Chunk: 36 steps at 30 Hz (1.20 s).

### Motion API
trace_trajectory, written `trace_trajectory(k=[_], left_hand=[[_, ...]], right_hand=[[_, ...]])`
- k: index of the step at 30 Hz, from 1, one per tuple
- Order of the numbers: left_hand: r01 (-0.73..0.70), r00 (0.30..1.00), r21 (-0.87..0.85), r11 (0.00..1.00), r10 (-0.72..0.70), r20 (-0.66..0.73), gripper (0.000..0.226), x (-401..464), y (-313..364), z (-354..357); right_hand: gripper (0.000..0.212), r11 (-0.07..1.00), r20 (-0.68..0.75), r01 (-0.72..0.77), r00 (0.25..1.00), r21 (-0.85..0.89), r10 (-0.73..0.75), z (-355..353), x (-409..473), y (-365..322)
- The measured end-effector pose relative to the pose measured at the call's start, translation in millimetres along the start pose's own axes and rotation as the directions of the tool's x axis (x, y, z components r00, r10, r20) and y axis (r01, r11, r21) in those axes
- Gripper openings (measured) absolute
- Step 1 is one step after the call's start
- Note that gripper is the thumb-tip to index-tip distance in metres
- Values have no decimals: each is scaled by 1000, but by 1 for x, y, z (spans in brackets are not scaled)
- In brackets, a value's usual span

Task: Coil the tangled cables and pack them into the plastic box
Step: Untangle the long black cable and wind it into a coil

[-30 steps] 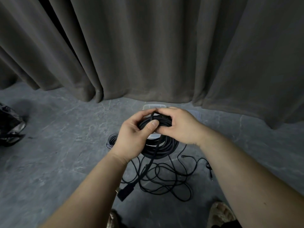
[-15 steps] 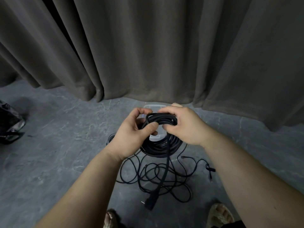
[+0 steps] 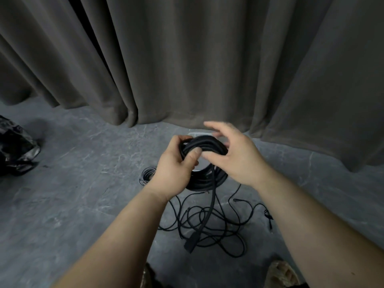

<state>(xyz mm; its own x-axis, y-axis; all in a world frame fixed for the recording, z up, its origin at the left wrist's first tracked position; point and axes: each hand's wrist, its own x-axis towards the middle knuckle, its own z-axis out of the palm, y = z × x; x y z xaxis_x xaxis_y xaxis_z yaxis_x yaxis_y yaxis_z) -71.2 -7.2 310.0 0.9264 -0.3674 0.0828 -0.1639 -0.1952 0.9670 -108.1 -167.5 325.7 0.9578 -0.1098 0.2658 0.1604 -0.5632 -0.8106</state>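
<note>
I am looking down at both bare hands, held out over a grey stone floor (image 3: 79,196) in front of a long dark curtain (image 3: 197,59). My left hand (image 3: 176,169) is gripping a coil of thick black cable (image 3: 204,143), with the thumb pressed across the near side of the loops and the fingers curled round the far side. My right hand (image 3: 234,156) is sitting just to the right of the coil with its fingers spread and loose; it is blurred, and it is holding nothing that I can see, though its thumb is lying close to the loops. One tail of the cable is hanging straight down from the coil and ending in a black plug (image 3: 190,244) just above the floor.

Under the hands, more of the same coil is showing below the left palm. Near me on the floor, a tangle of thin black wire (image 3: 209,223) is lying in loose loops, spreading to the right, where a small connector (image 3: 268,215) is resting. A smaller grey coil (image 3: 148,175) is lying on the floor just left of my left wrist. The plastic box (image 3: 197,134) is sitting on the floor at the far side, by the foot of the curtain; only a sliver of its pale rim is showing above the coil. A crumpled black bag (image 3: 16,148) is lying at the far left edge. A sandalled foot (image 3: 284,273) is showing at the near right.
</note>
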Motion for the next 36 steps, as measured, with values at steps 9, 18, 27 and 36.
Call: trace_trajectory(k=[9,18,27,36], left_hand=[[32,947,6,999,-28,-319,28,7,-11,5],[19,948,94,995,12,-318,34,8,-11,10],[89,957,-38,995,-96,-273,27,8,-12,5],[222,972,-429,876,-235,22,13,4,-7,-4]], right_hand=[[24,852,81,-24,994,-524,78,11,-7,-14],[20,919,151,-292,929,-266,339,21,-3,-13],[24,956,16,78,997,-282,-77,7,-1,-8],[22,971,-240,-168,948,172,207,3,6,18]])
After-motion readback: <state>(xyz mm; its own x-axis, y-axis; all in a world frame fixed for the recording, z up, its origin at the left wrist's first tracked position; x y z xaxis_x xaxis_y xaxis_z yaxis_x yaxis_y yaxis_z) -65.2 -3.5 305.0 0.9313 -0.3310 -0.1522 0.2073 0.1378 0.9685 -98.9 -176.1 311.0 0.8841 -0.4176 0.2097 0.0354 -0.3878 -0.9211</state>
